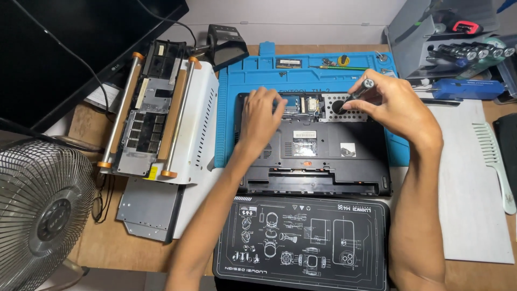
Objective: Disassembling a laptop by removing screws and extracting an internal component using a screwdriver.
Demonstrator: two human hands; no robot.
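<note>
Laptop: an opened black laptop lies underside up on a blue work mat near the middle of the tabletop, its back cover off along the far edge so boards and a perforated metal bay show.
Left hand: the left hand rests flat on the laptop's far left part, fingers spread apart and pressing down, gripping nothing.
Right hand: the right hand is closed around a small black screwdriver, tip down over the round opening in the perforated bay at the laptop's far right.
Near edge: a black patterned mat lies just beside the laptop.
Left side: a dismantled white machine with orange-capped metal rods sits beside the blue mat; a wire-guard fan stands at the near left corner.
Right side: a pale green comb lies on a white sheet; a rack of tool bits stands at the far right corner.
</note>
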